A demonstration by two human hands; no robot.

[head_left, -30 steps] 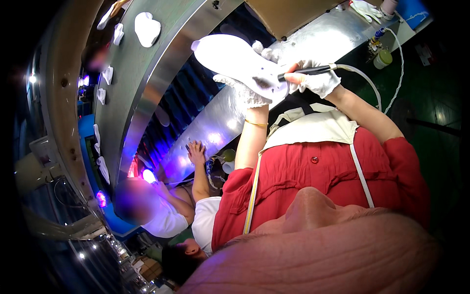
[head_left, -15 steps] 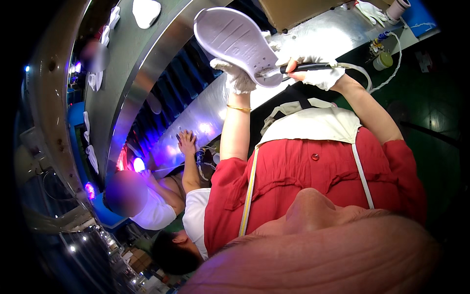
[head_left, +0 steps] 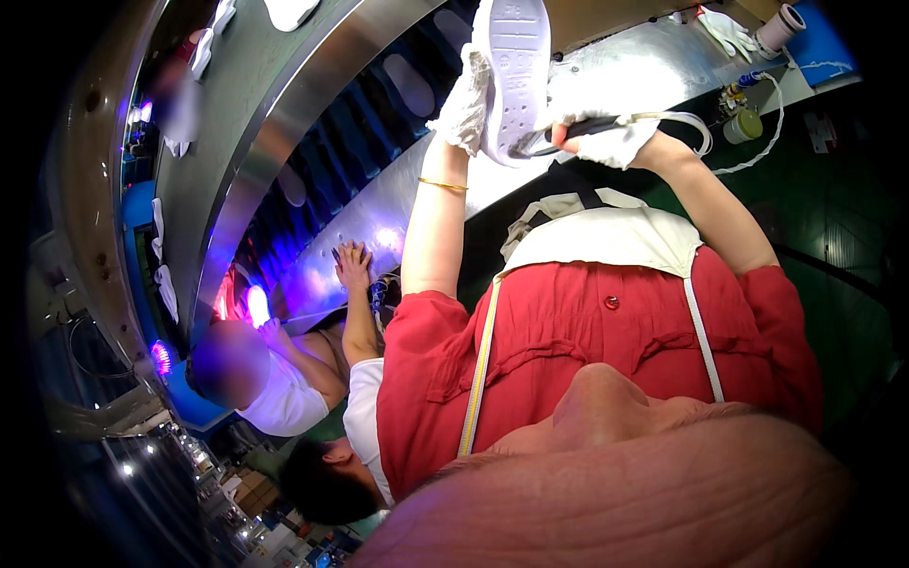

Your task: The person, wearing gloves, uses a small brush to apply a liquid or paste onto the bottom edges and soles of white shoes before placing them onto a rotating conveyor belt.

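Observation:
A pale lilac-white shoe sole (head_left: 516, 85) is held up over the metal bench, its toe end cut off by the top of the picture. My left hand (head_left: 467, 102), in a white glove, grips the sole along its left edge. In my right hand (head_left: 614, 144), gloved with some bare fingertips showing, is a brush with a black handle (head_left: 595, 125) and a pale hose trailing from its back end. The brush tip meets the rounded lower end of the sole, where small holes dot the surface. Some of my left fingers are hidden behind the sole.
A metal bench (head_left: 634, 71) runs below my hands, beside a curved conveyor (head_left: 227, 123) carrying white pieces. Dark slots between them hold pale soles (head_left: 409, 85). A spare glove (head_left: 724, 30) and a spool (head_left: 779, 28) lie at far right. Co-workers (head_left: 284, 393) sit at left.
The sole has turned more upright and moved up, my left hand shifting with it along its left edge. My right hand keeps the brush at the lower end.

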